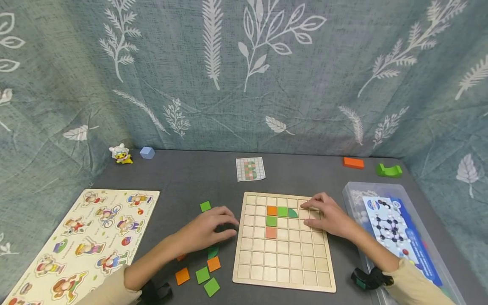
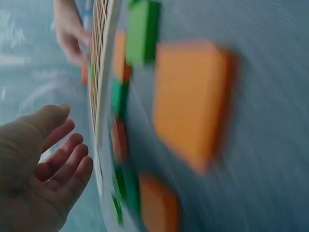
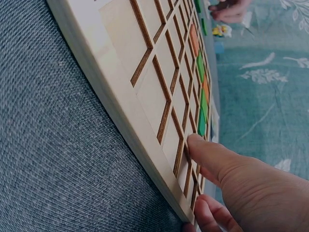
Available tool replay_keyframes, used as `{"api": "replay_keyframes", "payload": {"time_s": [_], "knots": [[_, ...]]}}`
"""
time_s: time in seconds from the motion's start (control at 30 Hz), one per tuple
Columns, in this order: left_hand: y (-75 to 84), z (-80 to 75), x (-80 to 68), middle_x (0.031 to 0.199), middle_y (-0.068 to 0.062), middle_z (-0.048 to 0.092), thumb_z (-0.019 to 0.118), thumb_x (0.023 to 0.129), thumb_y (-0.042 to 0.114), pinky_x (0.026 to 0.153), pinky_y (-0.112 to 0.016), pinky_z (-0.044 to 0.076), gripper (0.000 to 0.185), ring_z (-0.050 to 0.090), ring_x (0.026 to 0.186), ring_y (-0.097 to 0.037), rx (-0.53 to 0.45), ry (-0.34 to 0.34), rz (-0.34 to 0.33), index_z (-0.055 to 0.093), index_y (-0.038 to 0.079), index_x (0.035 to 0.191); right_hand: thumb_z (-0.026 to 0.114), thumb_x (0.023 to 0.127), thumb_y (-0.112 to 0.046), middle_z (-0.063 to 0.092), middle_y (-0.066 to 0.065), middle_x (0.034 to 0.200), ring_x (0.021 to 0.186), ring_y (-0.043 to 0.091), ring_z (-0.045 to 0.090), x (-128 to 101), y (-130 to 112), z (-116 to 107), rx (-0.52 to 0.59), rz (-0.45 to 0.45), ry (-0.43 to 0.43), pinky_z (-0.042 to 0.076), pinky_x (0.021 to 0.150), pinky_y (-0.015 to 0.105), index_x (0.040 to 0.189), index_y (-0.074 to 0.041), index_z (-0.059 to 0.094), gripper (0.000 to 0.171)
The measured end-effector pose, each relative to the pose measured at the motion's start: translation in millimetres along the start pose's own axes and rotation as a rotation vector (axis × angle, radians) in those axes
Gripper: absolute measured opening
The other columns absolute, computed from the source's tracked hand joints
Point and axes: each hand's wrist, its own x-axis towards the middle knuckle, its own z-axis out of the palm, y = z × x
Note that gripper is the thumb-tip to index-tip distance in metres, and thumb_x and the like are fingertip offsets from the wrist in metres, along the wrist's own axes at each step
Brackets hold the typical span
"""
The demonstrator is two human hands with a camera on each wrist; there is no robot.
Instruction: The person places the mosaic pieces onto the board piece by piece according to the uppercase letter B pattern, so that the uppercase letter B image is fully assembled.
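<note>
A wooden grid board [image 1: 284, 271] lies in the middle of the grey table. In its upper cells sit an orange tile [image 1: 271, 210], a green tile [image 1: 282, 211], a dark green curved piece [image 1: 292, 213], a second green tile [image 1: 271, 220] and a pale orange tile [image 1: 270, 232]. My right hand [image 1: 322, 214] rests flat on the board's upper right, index finger beside the curved piece; its thumb [image 3: 212, 154] presses a cell. My left hand [image 1: 213, 226] hovers arched beside the board's left edge. In the blurred left wrist view this left hand [image 2: 53, 159] is relaxed and holds nothing. Loose tiles [image 1: 207, 271] lie below it.
A pattern card [image 1: 250, 169] lies behind the board and a lone green tile [image 1: 205, 206] to its left. A character puzzle board [image 1: 84, 237] fills the left. A clear bin [image 1: 352, 190] with a booklet stands right. An orange block [image 1: 353, 162], green piece [image 1: 389, 170], blue cube [image 1: 147, 153] and toy figure [image 1: 121, 153] line the back.
</note>
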Motion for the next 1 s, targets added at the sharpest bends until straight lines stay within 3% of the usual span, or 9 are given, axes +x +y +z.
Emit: {"api": "replay_keyframes", "payload": {"time_s": [0.13, 0.27, 0.37, 0.47, 0.67, 0.8, 1.0], "knots": [[-27.5, -15.9, -18.0, 0.108, 0.001, 0.064, 0.067, 0.092, 0.023, 0.078, -0.028, 0.052, 0.023, 0.061, 0.092, -0.014, -0.043, 0.076, -0.084, 0.07, 0.012, 0.112, 0.076, 0.083, -0.019, 0.052, 0.016, 0.116, 0.102, 0.028, 0.049, -0.8, -0.2, -1.1, 0.0, -0.005, 0.001, 0.042, 0.081, 0.039, 0.118, -0.009, 0.068, 0.038], [-55.3, -31.8, -23.4, 0.112, -0.006, 0.064, 0.069, 0.09, 0.018, 0.076, -0.025, 0.053, 0.028, 0.061, 0.093, -0.016, -0.154, 0.12, -0.138, 0.068, 0.008, 0.116, 0.076, 0.083, -0.019, 0.052, 0.016, 0.116, 0.102, 0.029, 0.049, -1.2, -0.5, -2.9, 0.003, -0.005, 0.003, 0.042, 0.08, 0.039, 0.119, -0.009, 0.068, 0.038], [-74.3, -40.7, -24.1, 0.117, -0.011, 0.061, 0.069, 0.09, 0.015, 0.074, -0.023, 0.051, 0.033, 0.06, 0.098, -0.021, -0.201, 0.086, -0.156, 0.064, 0.006, 0.122, 0.076, 0.083, -0.019, 0.051, 0.016, 0.116, 0.103, 0.029, 0.049, -0.9, -1.5, -2.9, 0.011, 0.004, -0.003, 0.042, 0.08, 0.039, 0.119, -0.009, 0.068, 0.038], [-88.4, -45.7, -23.0, 0.122, -0.014, 0.058, 0.067, 0.092, 0.015, 0.074, -0.023, 0.049, 0.038, 0.059, 0.102, -0.025, -0.217, 0.0, -0.146, 0.06, 0.005, 0.127, 0.076, 0.083, -0.019, 0.051, 0.015, 0.116, 0.103, 0.028, 0.049, -0.5, -1.8, -2.2, 0.013, 0.006, -0.008, 0.042, 0.081, 0.038, 0.119, -0.009, 0.068, 0.038], [-100.4, -47.3, -13.7, 0.118, -0.014, 0.055, 0.065, 0.093, 0.013, 0.072, -0.023, 0.044, 0.042, 0.051, 0.096, -0.016, -0.238, -0.159, -0.1, 0.056, 0.003, 0.133, 0.077, 0.083, -0.019, 0.051, 0.016, 0.115, 0.102, 0.029, 0.049, 0.6, -0.8, -1.4, 0.011, -0.009, 0.006, 0.042, 0.08, 0.038, 0.118, -0.008, 0.068, 0.038], [-102.6, -46.3, -8.5, 0.114, -0.012, 0.054, 0.066, 0.091, 0.009, 0.075, -0.026, 0.042, 0.041, 0.046, 0.091, -0.013, -0.225, -0.182, -0.074, 0.058, 0.004, 0.131, 0.077, 0.083, -0.018, 0.051, 0.016, 0.115, 0.101, 0.028, 0.049, 0.8, -0.4, -1.5, 0.01, -0.015, 0.008, 0.042, 0.079, 0.038, 0.118, -0.008, 0.068, 0.038], [-100.8, -45.9, -9.9, 0.112, -0.012, 0.054, 0.066, 0.091, 0.013, 0.073, -0.025, 0.041, 0.036, 0.048, 0.091, -0.015, -0.229, -0.186, -0.106, 0.061, 0.005, 0.127, 0.077, 0.082, -0.018, 0.051, 0.016, 0.116, 0.102, 0.028, 0.049, 0.0, -0.4, -0.7, 0.005, -0.007, 0.0, 0.042, 0.081, 0.039, 0.118, -0.009, 0.068, 0.038]]}}
